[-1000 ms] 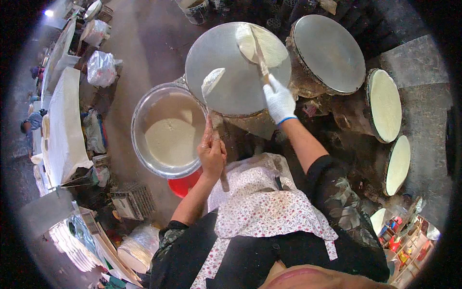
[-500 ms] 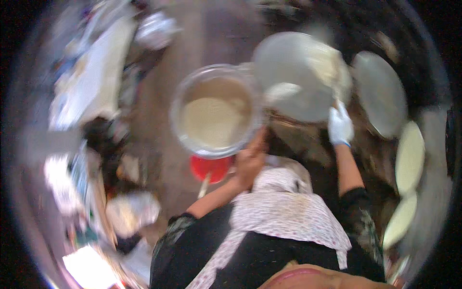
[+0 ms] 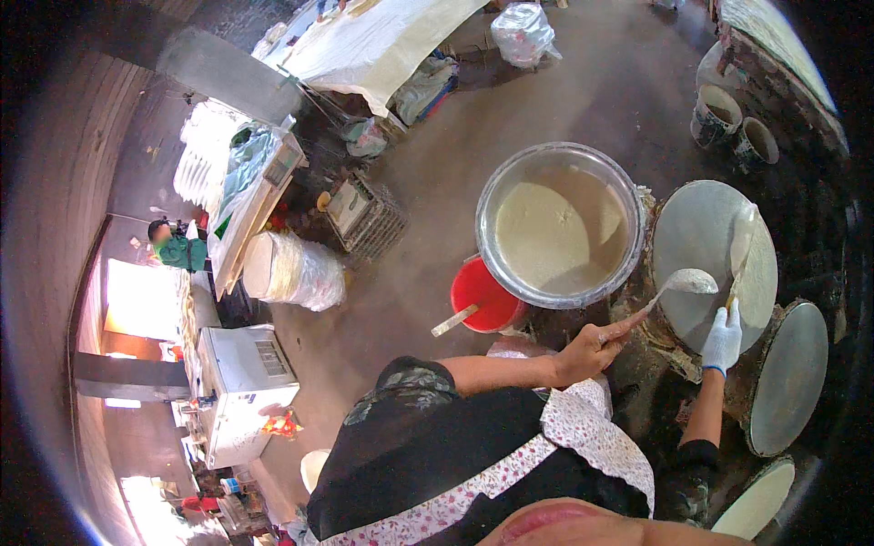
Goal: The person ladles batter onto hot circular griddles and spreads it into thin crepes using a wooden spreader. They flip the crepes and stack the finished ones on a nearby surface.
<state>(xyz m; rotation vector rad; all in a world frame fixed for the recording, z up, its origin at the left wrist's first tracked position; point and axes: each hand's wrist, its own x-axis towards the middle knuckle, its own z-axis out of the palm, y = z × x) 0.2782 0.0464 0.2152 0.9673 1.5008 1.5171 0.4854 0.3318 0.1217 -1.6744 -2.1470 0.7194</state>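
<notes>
My left hand (image 3: 592, 353), bare, is closed round the thin handle of a ladle (image 3: 690, 281). The ladle's whitish bowl is over the near left part of a round grey griddle (image 3: 696, 227). My right hand (image 3: 721, 342), in a white glove, grips a flat spreader (image 3: 743, 244), whose pale blade lies along the griddle's right side. Pale batter (image 3: 757, 273) seems to coat the surface beside the blade. Left of the griddle stands a wide basin (image 3: 492, 238) partly filled with creamy batter (image 3: 546, 227).
A red bucket (image 3: 482, 296) with a stick across it stands against the basin's near left side. Another round griddle (image 3: 790, 378) is at the right. Two small buckets (image 3: 717, 114) stand beyond. Leftward are a crate (image 3: 364, 214), a white freezer (image 3: 246, 387) and a person in green (image 3: 182, 252).
The view has swung, sharpening from blur and shifting basin and griddle rightward. My left hand has moved from the basin's near rim to the griddle, where its ladle now shows.
</notes>
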